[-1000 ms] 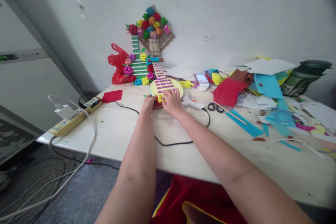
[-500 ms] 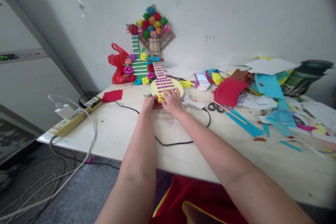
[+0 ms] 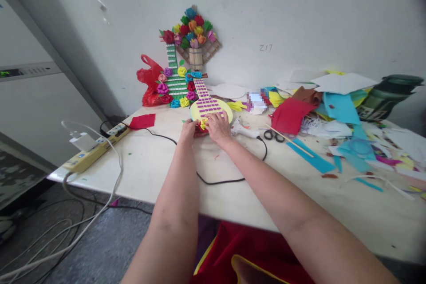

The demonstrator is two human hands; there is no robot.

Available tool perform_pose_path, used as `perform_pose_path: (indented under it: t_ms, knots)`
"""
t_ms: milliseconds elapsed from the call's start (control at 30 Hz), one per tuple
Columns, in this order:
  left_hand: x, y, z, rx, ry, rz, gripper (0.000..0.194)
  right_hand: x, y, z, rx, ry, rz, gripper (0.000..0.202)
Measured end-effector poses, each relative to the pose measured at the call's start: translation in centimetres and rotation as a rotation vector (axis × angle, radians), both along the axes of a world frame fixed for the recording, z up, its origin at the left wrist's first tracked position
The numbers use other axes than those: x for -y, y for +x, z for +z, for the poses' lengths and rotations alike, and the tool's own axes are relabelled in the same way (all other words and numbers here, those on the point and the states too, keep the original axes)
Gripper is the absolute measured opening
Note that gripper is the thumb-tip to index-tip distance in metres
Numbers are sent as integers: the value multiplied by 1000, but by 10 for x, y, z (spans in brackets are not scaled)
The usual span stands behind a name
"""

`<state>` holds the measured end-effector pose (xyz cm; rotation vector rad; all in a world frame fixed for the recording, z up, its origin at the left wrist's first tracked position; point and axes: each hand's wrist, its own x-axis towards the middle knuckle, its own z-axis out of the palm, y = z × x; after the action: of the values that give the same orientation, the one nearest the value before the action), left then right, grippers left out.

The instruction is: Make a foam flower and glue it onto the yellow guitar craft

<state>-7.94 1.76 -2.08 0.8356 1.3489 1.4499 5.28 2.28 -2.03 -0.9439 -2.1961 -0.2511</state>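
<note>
A small paper guitar (image 3: 216, 104), with a round yellow body and purple strips across its neck, lies toward the back of the table. At its lower end sits a yellow paper flower (image 3: 203, 124), a red paper flower (image 3: 200, 133) just below it. My right hand (image 3: 218, 128) is over the body's front edge, its fingertips closed on the yellow flower. Beside the flowers on the left, my left hand (image 3: 188, 131) has its fingers pressed together; what they grip is hidden. A white glue gun (image 3: 245, 131) lies right of my right hand.
Behind stand a green paper guitar (image 3: 176, 84) with flowers and a red plastic bag (image 3: 151, 82). A power strip (image 3: 96, 148) is at left; a black cord (image 3: 219, 183) loops before my hands. Scissors (image 3: 274, 136), a stick (image 3: 289, 141) and paper scraps (image 3: 293, 111) lie right.
My right hand's fingers have shifted very slightly at the yellow flower. Both hands otherwise stay in place, and the surroundings look the same.
</note>
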Motion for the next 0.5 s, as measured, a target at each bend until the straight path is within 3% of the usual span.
perform_pose_path:
  t_ms: [267,500]
  knots:
    - [4,3,3,26,8,24,16,-5,15,8,-103,-96,14,18]
    - [4,3,4,25,4,31,16,-8,23,8,-146,-61,11,16]
